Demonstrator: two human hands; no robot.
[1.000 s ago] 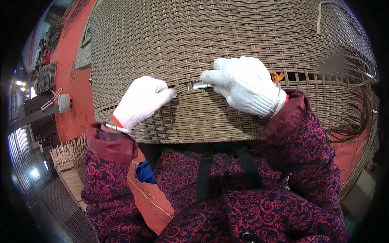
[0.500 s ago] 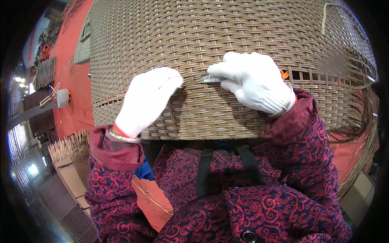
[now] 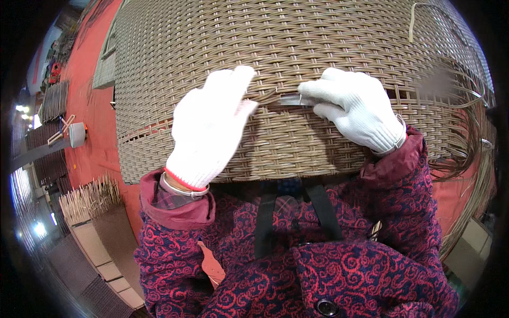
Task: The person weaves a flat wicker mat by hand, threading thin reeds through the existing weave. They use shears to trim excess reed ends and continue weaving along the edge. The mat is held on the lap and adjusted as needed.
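Note:
A large panel of brown woven wicker (image 3: pixel 212 37) lies in front of me. My right hand (image 3: pixel 360 106), in a white knit glove, is closed on a flat silver metal blade (image 3: pixel 295 99). The blade points left, and its tip meets the weave at a row where the strands look slightly lifted. Most of the blade is hidden inside the glove. Just left of the tip is my left hand (image 3: pixel 209 124), also in a white glove. Its fingers are stretched out and its thumb stands apart, with nothing visible between them.
Loose long strands (image 3: pixel 469 143) hang off the panel's right end. A gap in the weave (image 3: pixel 146 131) shows at left. Beyond the left edge are a red floor (image 3: pixel 93 138), a bundle of cut strands (image 3: pixel 93 196) and cartons (image 3: pixel 95 244). One pale strand (image 3: pixel 412 24) sticks up at far right.
My left hand has moved right and opened from a pinched shape. My right hand has shifted a little right with the blade, which shows more now.

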